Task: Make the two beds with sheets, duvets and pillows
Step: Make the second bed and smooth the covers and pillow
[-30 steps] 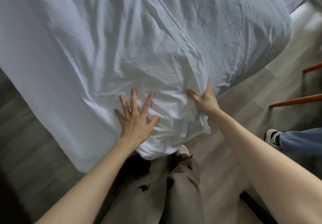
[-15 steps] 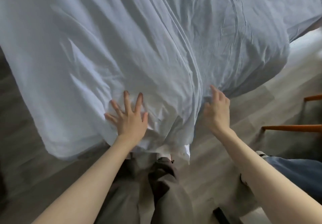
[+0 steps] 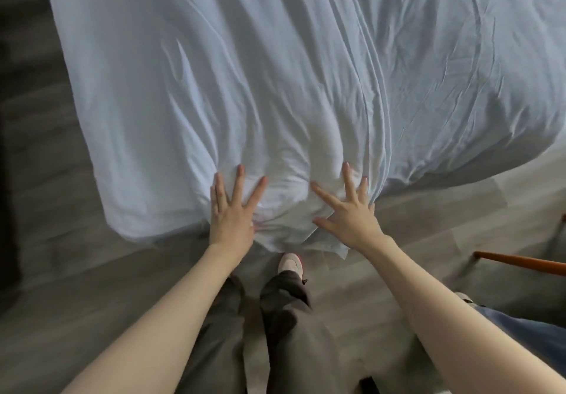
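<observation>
Pale-blue duvet [image 3: 275, 87] edge under L hand [image 3: 232, 219] & R hand [image 3: 352, 219], fingers [image 3: 239, 179] splayed wide, pressing flat.

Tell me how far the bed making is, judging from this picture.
Done: the pale blue crumpled fabric cover lies spread out wide, its near end hanging toward the grey plank floor. In hand: the left hand and the right hand press flat, fingers spread, on the bunched near edge. Left: many creases to smooth; no pillow and no second bed are in view.
</observation>
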Action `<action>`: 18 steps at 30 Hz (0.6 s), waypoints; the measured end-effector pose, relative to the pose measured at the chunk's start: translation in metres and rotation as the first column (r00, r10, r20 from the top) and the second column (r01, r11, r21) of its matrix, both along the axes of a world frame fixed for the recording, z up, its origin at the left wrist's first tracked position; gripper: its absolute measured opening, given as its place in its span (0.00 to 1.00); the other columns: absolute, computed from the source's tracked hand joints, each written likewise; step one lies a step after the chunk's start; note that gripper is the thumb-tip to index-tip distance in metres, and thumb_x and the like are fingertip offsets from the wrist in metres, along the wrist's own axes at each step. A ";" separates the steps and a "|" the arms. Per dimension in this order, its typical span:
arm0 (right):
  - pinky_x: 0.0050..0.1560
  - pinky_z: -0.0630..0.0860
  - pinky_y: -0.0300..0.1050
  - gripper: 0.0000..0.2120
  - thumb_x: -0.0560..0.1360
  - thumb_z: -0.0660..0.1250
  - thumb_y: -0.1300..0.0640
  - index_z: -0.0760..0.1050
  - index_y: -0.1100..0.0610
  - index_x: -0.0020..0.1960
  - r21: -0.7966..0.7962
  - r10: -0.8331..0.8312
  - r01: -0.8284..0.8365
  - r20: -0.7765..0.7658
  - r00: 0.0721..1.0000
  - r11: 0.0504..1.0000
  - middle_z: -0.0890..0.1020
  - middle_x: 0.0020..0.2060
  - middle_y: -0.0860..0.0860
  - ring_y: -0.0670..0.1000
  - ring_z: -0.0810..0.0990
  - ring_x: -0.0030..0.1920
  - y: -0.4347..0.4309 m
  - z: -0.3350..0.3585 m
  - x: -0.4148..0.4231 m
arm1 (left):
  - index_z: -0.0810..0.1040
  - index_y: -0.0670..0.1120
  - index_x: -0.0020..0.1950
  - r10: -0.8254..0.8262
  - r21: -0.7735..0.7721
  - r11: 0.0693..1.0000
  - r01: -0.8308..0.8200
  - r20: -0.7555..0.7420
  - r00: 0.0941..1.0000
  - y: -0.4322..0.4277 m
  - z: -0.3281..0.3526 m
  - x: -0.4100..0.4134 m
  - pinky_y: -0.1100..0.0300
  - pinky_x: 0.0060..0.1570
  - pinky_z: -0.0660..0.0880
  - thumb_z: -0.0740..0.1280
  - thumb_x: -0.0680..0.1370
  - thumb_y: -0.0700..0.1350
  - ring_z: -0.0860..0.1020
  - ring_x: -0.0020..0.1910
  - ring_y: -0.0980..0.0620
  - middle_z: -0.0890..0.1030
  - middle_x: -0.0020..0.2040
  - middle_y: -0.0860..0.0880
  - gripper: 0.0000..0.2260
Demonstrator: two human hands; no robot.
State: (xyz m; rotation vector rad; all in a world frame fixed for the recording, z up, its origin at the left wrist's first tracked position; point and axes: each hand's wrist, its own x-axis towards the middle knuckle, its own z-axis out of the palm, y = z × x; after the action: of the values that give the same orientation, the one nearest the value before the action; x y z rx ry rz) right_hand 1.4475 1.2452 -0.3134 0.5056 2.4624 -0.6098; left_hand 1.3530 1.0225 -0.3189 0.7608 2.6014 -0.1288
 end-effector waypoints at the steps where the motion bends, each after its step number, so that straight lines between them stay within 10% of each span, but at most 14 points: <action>1: 0.70 0.52 0.73 0.29 0.75 0.64 0.37 0.57 0.31 0.73 0.007 0.020 -0.020 0.079 0.997 1.000 0.29 0.76 0.47 0.63 0.35 0.76 -0.001 0.006 0.005 | 0.33 0.59 0.77 -0.003 -0.042 0.999 0.004 0.009 1.000 -0.001 0.006 0.003 0.44 0.73 0.36 0.67 0.78 0.46 0.34 0.75 0.33 0.30 0.77 0.46 0.45; 6: 0.74 0.49 0.66 0.28 0.80 0.61 0.49 0.54 0.40 0.77 0.053 0.038 -0.041 0.060 0.997 0.998 0.47 0.79 0.51 0.55 0.44 0.79 -0.019 0.058 0.020 | 0.47 0.55 0.80 0.038 0.033 0.998 -0.044 0.165 0.986 -0.010 0.063 -0.002 0.46 0.76 0.43 0.61 0.82 0.49 0.47 0.79 0.44 0.44 0.80 0.48 0.31; 18: 0.77 0.45 0.58 0.28 0.81 0.59 0.49 0.52 0.43 0.78 0.100 0.205 -0.183 -0.302 0.931 0.978 0.51 0.79 0.48 0.55 0.44 0.79 -0.149 0.227 -0.036 | 0.49 0.54 0.80 0.043 0.289 0.957 -0.015 -0.090 0.995 -0.139 0.226 -0.008 0.45 0.75 0.40 0.58 0.82 0.53 0.40 0.78 0.46 0.45 0.80 0.49 0.29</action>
State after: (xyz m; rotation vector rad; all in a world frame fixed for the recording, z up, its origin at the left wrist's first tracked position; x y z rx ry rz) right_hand 1.4120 1.0960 -0.0861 0.1970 2.7977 -0.5574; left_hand 1.3447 0.8839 -0.0933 0.8323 2.7567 0.2342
